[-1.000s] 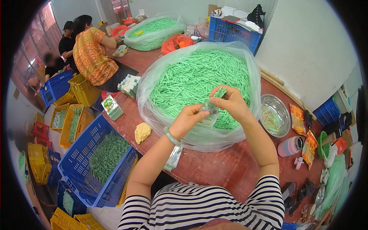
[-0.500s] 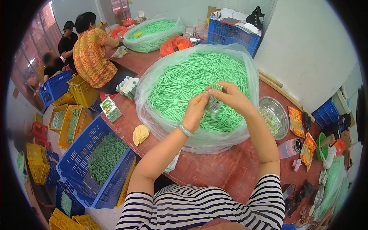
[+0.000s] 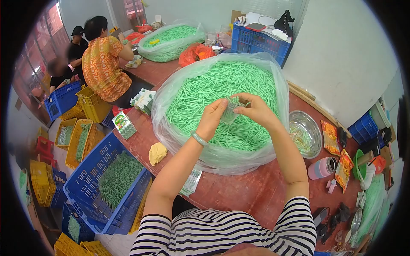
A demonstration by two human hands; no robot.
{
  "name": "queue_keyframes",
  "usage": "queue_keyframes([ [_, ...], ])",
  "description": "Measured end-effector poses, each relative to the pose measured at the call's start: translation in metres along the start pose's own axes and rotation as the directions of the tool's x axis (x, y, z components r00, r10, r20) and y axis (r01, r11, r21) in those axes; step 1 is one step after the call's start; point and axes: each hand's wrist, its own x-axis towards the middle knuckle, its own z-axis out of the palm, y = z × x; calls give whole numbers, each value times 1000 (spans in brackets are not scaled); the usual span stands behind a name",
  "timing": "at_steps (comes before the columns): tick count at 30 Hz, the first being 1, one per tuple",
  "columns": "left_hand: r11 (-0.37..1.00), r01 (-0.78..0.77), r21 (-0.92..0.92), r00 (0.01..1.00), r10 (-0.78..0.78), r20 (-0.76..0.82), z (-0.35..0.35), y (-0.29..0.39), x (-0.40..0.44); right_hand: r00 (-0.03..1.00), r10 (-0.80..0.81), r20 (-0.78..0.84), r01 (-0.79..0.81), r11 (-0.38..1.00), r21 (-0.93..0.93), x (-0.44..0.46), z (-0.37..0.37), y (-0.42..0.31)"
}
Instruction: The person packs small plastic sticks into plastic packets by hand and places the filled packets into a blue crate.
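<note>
Over a big heap of short light-green sticks [image 3: 196, 89] in a clear plastic bag [image 3: 164, 123], both hands hold a small clear plastic holder [image 3: 229, 116]. My left hand [image 3: 209, 118] pinches its left side between thumb and fingers. On the other side, my right hand [image 3: 258, 112] has its thumb against the holder and its fingers curled over the top. A few green sticks show at the holder's upper edge; how many are inside cannot be made out. White-and-green printed packs [image 3: 142, 100] and a printed box [image 3: 124, 125] stand left of the bag.
A blue crate [image 3: 81, 183] with green bundles stands left of the red table [image 3: 239, 187]. Right of the bag are a metal bowl [image 3: 314, 123], a pink bottle [image 3: 321, 168] and orange packets [image 3: 331, 135]. A yellow cloth [image 3: 157, 153] lies near the edge. A person [image 3: 104, 64] sits far left.
Both hands have shifted slightly left with the holder, which is now turned more sideways. My right fingers have moved over its top. The co-worker in orange has raised an arm.
</note>
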Motion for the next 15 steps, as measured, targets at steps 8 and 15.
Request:
queue_keyframes([
  [8, 999, -2, 48, 996, 6, -84, -1, 0, 1, 996, -16, -93, 33, 981, 191, 3, 3, -4],
  [15, 990, 125, -67, 992, -123, 27, -4, 10, -6, 988, -6, -152, 40, 974, 223, 6, 7, 1],
])
